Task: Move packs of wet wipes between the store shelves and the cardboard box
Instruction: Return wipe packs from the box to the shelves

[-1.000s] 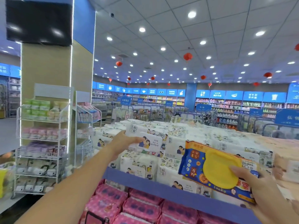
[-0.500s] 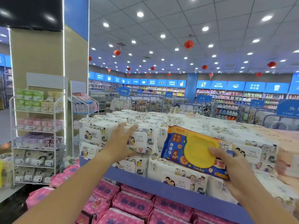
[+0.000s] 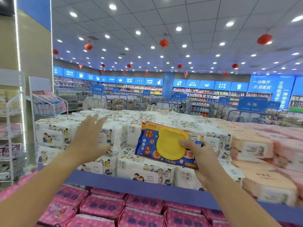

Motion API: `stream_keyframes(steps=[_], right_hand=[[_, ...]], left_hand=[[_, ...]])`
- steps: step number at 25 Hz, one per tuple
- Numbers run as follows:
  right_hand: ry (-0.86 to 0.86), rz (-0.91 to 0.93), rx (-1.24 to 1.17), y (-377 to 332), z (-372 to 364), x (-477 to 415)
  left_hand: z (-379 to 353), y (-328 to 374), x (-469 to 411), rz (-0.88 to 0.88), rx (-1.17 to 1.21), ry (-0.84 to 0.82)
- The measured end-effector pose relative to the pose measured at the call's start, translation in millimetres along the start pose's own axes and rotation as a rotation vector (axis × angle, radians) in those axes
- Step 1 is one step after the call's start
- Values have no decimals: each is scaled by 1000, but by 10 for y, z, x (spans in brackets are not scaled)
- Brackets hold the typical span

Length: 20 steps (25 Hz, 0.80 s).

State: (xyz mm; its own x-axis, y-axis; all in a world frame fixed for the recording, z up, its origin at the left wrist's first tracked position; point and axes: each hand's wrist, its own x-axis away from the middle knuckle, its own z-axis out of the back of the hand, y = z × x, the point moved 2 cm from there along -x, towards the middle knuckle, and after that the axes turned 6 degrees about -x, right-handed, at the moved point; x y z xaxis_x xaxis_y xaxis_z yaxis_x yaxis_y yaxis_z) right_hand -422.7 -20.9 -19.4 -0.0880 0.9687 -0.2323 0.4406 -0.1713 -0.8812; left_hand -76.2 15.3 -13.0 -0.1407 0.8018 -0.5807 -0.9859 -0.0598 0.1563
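Store bright, evenly lit from rows of recessed ceiling lights [image 3: 113,7]; a vertical light strip [image 3: 17,38] glared far left. Shadows were faint. My left hand [image 3: 89,138] was smeared by motion blur; the blue pack [image 3: 147,145] in my right hand [image 3: 203,161] read sharpest. Near pink packs [image 3: 101,205] and peach packs [image 3: 270,185] at right looked soft. The wide lens bowed ceiling lines and the shelf edge [image 3: 147,187] outward.

Wipe packs [image 3: 147,176] sit on the shelf [image 3: 124,185], lower packs [image 3: 101,206] beneath it; wire rack [image 3: 11,128] stands left, seemingly apart.

Blurred left hand [image 3: 89,138], pink packs [image 3: 101,208] cut by bottom edge
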Motion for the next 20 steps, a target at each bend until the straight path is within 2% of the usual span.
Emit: stream_keyframes(steps=[2,4,7,9,13,16,20], right_hand=[[14,-1,-14,-45,46,26],[36,-2,-45,-82,109,78],[78,-6,-179,-83,216,256],[84,-14,-214,-61,300,403],[98,-80,92,-122,633,673],[53,-179,283,-264,958,850],[129,115,334,-723,1412,967]], left_hand=[[96,583,223,41,618,32],[86,1186,503,175,1111,-100],[-142,1874,759,326,1427,-371],[-223,2220,795,311,1499,-474],[-239,2513,684,353,1548,-372],[-109,2528,537,235,1498,-354],[114,2686,412,-40,1139,-454]])
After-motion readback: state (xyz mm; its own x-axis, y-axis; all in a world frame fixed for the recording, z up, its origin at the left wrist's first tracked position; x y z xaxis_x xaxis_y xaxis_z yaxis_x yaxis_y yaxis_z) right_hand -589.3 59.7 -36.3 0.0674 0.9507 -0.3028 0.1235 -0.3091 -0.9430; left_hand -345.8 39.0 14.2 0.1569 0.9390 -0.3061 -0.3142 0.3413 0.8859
